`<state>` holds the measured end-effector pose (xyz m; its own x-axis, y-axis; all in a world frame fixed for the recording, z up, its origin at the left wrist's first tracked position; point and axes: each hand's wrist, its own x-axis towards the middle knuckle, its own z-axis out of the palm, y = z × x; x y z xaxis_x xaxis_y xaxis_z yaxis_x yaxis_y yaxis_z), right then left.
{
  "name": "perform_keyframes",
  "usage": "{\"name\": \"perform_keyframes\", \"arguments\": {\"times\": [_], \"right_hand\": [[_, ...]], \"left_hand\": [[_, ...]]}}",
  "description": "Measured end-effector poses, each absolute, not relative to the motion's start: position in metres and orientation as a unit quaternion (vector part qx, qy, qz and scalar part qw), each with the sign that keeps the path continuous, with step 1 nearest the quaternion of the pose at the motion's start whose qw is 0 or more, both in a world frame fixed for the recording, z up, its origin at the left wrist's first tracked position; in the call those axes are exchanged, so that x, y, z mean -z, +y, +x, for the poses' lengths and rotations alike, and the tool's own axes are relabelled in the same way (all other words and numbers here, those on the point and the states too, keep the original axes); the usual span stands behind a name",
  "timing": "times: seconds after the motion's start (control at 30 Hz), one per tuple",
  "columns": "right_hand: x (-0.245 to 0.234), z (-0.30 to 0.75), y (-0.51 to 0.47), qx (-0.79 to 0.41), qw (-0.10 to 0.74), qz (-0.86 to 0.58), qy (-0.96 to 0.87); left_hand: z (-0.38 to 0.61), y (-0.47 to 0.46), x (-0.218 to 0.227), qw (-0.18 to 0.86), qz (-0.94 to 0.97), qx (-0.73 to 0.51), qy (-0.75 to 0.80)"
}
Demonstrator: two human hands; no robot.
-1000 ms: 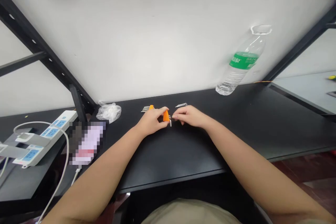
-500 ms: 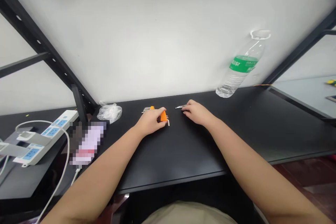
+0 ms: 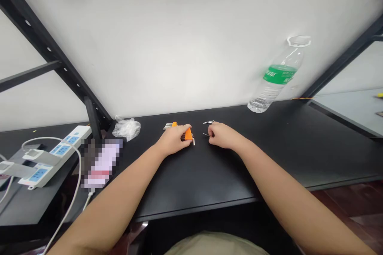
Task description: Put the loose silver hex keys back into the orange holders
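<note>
Head view: clenching a wedge-shaped orange plastic holder (image 3: 188,134) of thin steel keys in the left hand (image 3: 175,140), low on the matte black counter (image 3: 269,147); pinching one slim metal key (image 3: 205,134) in the right hand (image 3: 220,136) fingers, just beside. Behind, clear ribbed bottle (image 3: 277,77), contents unclear.

Person seen from the head camera. Left hand (image 3: 175,140) and right hand (image 3: 221,136): both bare, the fingers too small in view to show nails or finer marks. Left forearm (image 3: 128,191) and right forearm (image 3: 275,183): bare along all their visible length, from the wrists down to the lower corners of the view. Khaki garment (image 3: 215,244): a plain, smooth, rounded patch of cloth at the bottom centre, between the two forearms; whether it is trousers or a shirt cannot be told.
</note>
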<state>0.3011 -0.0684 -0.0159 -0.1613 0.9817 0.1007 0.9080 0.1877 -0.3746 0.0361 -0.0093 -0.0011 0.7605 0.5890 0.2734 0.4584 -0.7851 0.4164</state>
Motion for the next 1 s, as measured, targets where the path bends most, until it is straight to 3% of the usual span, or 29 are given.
{"name": "perform_keyframes", "arguments": {"times": [0.23,0.6,0.8,0.93,1.0], "right_hand": [[0.005,0.275,-0.075,-0.199,0.272,-0.521,-0.784],[0.000,0.272,-0.080,-0.128,0.321,-0.502,-0.793],[0.003,0.253,-0.084,-0.269,0.398,-0.478,-0.735],[0.010,0.255,-0.077,-0.387,0.400,-0.493,-0.669],[0.013,0.267,-0.071,-0.374,0.392,-0.522,-0.659]], "left_hand": [[0.038,-0.010,0.001,0.163,0.928,-0.195,0.272],[0.039,-0.014,-0.004,0.141,0.938,-0.188,0.255],[0.043,-0.018,-0.008,0.086,0.948,-0.192,0.238],[0.043,-0.016,-0.006,0.083,0.950,-0.185,0.237],[0.042,-0.014,-0.003,0.089,0.946,-0.189,0.248]]}}
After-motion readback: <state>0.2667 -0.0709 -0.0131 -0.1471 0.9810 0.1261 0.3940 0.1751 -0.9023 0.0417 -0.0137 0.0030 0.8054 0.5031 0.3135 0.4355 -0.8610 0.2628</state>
